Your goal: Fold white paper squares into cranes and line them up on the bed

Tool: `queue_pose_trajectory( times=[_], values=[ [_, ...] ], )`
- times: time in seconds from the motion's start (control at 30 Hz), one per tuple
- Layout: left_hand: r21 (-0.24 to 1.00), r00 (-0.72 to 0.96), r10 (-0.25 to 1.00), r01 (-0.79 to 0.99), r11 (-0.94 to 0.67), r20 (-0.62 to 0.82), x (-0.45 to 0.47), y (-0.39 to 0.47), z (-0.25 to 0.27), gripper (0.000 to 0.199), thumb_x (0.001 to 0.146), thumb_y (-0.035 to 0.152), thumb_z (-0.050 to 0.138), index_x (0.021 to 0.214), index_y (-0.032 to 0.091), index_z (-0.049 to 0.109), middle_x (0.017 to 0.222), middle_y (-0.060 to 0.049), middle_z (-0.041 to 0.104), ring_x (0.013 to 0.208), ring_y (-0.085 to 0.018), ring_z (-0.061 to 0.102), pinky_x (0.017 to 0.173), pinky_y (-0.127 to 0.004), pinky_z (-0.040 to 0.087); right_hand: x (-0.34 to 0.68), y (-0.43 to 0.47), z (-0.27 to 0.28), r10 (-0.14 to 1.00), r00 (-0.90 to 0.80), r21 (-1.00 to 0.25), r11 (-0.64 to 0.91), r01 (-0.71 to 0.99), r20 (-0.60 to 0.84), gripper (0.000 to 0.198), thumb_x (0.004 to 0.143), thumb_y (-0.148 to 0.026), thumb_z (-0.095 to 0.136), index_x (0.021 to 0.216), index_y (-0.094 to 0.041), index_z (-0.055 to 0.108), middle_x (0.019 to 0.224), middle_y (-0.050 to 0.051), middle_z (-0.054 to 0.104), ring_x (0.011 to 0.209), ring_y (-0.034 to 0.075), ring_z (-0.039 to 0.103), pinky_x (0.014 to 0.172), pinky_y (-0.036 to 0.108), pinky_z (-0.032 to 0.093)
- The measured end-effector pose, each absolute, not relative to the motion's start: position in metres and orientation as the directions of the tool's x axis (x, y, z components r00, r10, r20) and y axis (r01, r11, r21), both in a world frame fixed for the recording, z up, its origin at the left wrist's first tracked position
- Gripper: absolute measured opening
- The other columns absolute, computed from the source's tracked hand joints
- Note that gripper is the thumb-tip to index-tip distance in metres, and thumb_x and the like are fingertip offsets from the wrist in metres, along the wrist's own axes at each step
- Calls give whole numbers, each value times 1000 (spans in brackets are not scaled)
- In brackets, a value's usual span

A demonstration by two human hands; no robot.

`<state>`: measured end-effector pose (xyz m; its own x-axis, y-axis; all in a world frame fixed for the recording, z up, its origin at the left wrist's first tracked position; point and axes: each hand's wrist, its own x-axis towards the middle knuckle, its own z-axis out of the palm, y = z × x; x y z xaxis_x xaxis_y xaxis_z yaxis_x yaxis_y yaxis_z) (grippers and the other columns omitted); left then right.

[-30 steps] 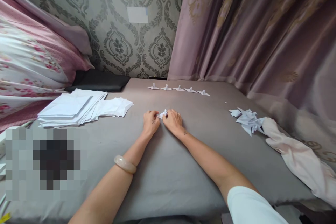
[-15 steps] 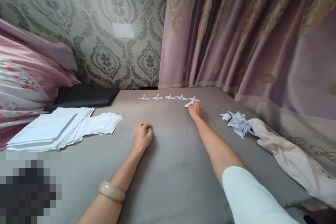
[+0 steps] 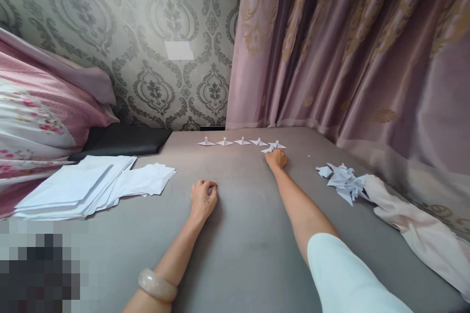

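Several white folded paper cranes stand in a row across the far part of the grey surface, among them a crane [image 3: 242,141] near the middle. At the row's right end, my right hand [image 3: 277,158] is closed on another paper crane [image 3: 269,149], just in front of the rightmost crane [image 3: 278,145]. Its fingers hide part of the crane it grips. My left hand [image 3: 204,198] rests on the surface, nearer to me and further left. Its fingers are curled, thumb tip by the index finger, with nothing visible in them.
On the left lie a stack of white paper sheets [image 3: 66,186] and smaller paper pieces [image 3: 147,180]. Behind them is a black flat item [image 3: 125,141]. To the right, a heap of folded white paper [image 3: 343,181] touches a pale cloth [image 3: 407,220]. A curtain [image 3: 312,58] hangs behind.
The whole view has shifted slightly, with things appearing lower. My right hand stays on the paper crane at the row's right end; my left hand keeps its curled pose.
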<state>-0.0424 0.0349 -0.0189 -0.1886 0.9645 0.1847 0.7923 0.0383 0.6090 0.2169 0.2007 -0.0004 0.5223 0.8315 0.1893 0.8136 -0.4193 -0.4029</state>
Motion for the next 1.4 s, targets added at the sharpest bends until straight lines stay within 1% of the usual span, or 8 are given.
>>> queue_pose_trajectory(
  times=[0.37, 0.5, 0.67, 0.87, 1.0, 1.13, 1.27, 1.4],
  values=[
    [580, -170, 963, 814, 18, 209, -45, 37, -21, 26, 83, 19, 49, 93, 18, 72, 100, -9, 66, 95, -23, 58, 90, -37, 45, 214, 198, -2, 813, 554, -406, -453, 794, 177, 30, 88, -23, 47, 104, -11, 69, 105, 20, 68, 103, 26, 64, 86, 33, 45],
    [574, -163, 962, 819, 8, 219, -45, 38, -22, 26, 83, 19, 48, 92, 18, 73, 98, -10, 67, 91, -23, 59, 89, -38, 46, 211, 198, 2, 808, 567, -414, -468, 781, 158, 30, 88, -22, 45, 105, -11, 68, 105, 21, 68, 104, 26, 64, 86, 35, 46],
    [569, -152, 962, 822, -4, 227, -46, 38, -22, 26, 82, 20, 48, 91, 19, 73, 97, -9, 68, 87, -22, 60, 88, -38, 46, 208, 193, 8, 814, 563, -414, -468, 781, 143, 32, 89, -22, 45, 108, -9, 66, 108, 22, 66, 106, 27, 63, 89, 36, 45],
    [557, -126, 972, 831, -7, 200, -49, 38, -19, 26, 83, 20, 49, 93, 17, 73, 97, -10, 68, 90, -23, 60, 90, -37, 45, 210, 171, 15, 858, 502, -406, -423, 810, 108, 33, 88, -25, 46, 113, -10, 63, 117, 21, 62, 110, 27, 60, 89, 35, 45],
    [538, -105, 973, 843, -23, 206, -49, 38, -20, 27, 83, 20, 48, 94, 17, 72, 98, -10, 67, 90, -22, 60, 92, -37, 44, 206, 138, 13, 924, 376, -390, -322, 862, 68, 31, 87, -24, 47, 111, -13, 64, 115, 17, 62, 105, 25, 61, 85, 33, 46],
    [512, -112, 968, 859, -19, 223, -45, 34, -18, 26, 85, 23, 48, 97, 18, 70, 103, -10, 65, 93, -23, 57, 93, -40, 43, 193, 95, 10, 993, 113, -369, -90, 925, 40, 30, 86, -31, 53, 110, -19, 64, 116, 11, 61, 104, 21, 59, 84, 29, 45],
    [450, -16, 972, 888, -94, 235, -39, 23, -9, 29, 88, 18, 42, 99, 17, 68, 108, -14, 62, 100, -25, 54, 93, -41, 42, 174, 52, 8, 985, -167, -349, 174, 921, 50, 31, 85, -35, 55, 113, -22, 64, 121, 7, 59, 111, 20, 52, 95, 27, 38],
    [429, 83, 976, 888, -165, 203, -44, 18, 0, 30, 89, 15, 40, 100, 19, 69, 108, -11, 62, 101, -23, 54, 95, -37, 42, 164, 29, 1, 959, -263, -328, 282, 902, 103, 38, 90, -31, 46, 124, -18, 59, 131, 11, 53, 117, 27, 45, 99, 38, 34]
  ],
)
